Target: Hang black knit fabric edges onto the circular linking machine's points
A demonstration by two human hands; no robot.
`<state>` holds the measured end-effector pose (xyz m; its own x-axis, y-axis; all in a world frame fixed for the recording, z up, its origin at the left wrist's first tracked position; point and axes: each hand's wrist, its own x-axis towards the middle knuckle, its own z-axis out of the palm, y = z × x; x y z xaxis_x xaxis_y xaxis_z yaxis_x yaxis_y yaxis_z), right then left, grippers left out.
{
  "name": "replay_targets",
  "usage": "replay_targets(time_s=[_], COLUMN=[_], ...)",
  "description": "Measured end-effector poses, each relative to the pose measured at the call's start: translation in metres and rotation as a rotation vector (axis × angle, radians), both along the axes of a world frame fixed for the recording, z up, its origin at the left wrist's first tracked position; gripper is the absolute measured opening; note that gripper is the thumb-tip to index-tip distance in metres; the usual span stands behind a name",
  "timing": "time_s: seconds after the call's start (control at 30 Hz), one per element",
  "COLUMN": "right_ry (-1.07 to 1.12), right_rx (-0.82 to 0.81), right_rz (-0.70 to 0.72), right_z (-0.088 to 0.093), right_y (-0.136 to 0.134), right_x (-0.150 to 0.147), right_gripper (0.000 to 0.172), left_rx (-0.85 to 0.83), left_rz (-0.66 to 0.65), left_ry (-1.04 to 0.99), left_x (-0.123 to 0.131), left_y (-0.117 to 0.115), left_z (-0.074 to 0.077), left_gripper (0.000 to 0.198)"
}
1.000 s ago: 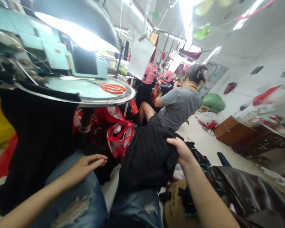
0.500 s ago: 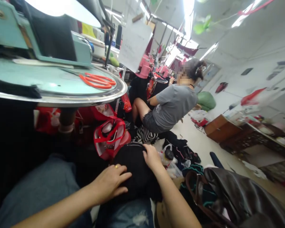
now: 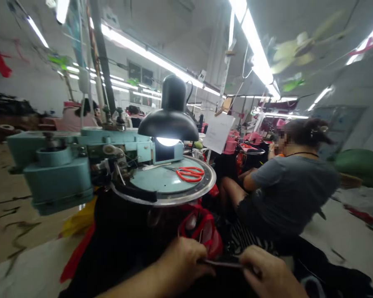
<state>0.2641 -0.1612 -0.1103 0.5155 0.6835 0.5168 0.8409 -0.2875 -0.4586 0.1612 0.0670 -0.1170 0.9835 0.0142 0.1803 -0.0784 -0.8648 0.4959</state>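
Observation:
Low in the view, my left hand (image 3: pixel 188 258) and my right hand (image 3: pixel 262 265) are both closed on the edge of a black cloth (image 3: pixel 222 264). That edge runs taut and nearly level between them; below it the cloth melts into dark shadow. Motion smears the fingers somewhat. Ahead and to the left stands a pale green machine (image 3: pixel 62 174) with a round metal-rimmed plate (image 3: pixel 152 178). Scissors with red-orange handles (image 3: pixel 189 174) lie on the plate, apart from my hands.
A black lamp (image 3: pixel 169 118) hangs over the plate. Just beyond my hands sits a red bag (image 3: pixel 202 231). On the right a person in a grey shirt (image 3: pixel 286 190) is seated. Dark cloth (image 3: pixel 329 265) lies on the floor, and a paper sheet (image 3: pixel 219 132) hangs behind the plate.
My view has swung up and left, bringing the whole machine and lamp into sight. My hands, earlier lying on the black cloth, now grip its edge and hold it stretched.

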Motion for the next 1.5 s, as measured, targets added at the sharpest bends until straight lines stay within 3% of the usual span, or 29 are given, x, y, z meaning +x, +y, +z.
replay_targets(time_s=[0.07,0.13,0.23,0.33,0.4,0.53,0.63,0.7,0.77,0.9,1.03,1.33,1.5], right_ry=[0.357,0.623,0.529,0.327,0.35,0.492,0.403,0.447,0.646,1.027,1.183,1.0,0.997], right_rx=[-0.041,-0.008,0.029,0.177,0.296,0.301,0.364,0.416,0.399,0.414,0.539,0.622,0.608], right_rz=[0.146,0.282,0.358,0.335,0.347,0.421,0.302,0.278,0.32,0.394,0.437,0.238,0.224], right_z=[0.037,0.065,0.084,0.087,0.087,0.09,0.092,0.09,0.085,0.073,0.067,0.067,0.07], right_y=[0.018,0.038,0.07,0.095,0.105,0.111,0.117,0.124,0.13,0.143,0.156,0.168,0.166], right_x=[-0.001,-0.007,-0.022,-0.033,-0.035,-0.035,-0.036,-0.034,-0.03,-0.027,-0.036,-0.05,-0.051], right_gripper=[0.017,0.01,0.005,0.012,0.017,0.023,0.015,0.013,0.017,0.02,0.028,0.019,0.023], left_rx=[0.021,0.005,0.078,0.301,0.362,0.33,0.341,0.299,0.225,0.086,-0.029,-0.036,-0.043], left_rz=[-0.01,-0.064,-0.073,0.008,0.015,-0.066,-0.045,-0.056,-0.101,-0.151,-0.191,-0.168,-0.204], left_ry=[-0.07,-0.213,-0.472,-0.651,-0.628,-0.594,-0.596,-0.478,-0.332,-0.166,-0.079,-0.093,-0.076], left_x=[-0.023,-0.042,-0.059,-0.063,-0.063,-0.059,-0.051,-0.042,-0.032,-0.014,-0.007,-0.009,-0.008], left_y=[0.018,0.032,0.048,0.059,0.064,0.067,0.069,0.074,0.081,0.099,0.112,0.116,0.118], left_z=[0.027,0.056,0.09,0.11,0.116,0.127,0.14,0.15,0.159,0.165,0.16,0.155,0.159], left_gripper=[0.04,0.039,0.032,0.029,0.033,0.031,0.032,0.034,0.033,0.026,0.027,0.023,0.026])
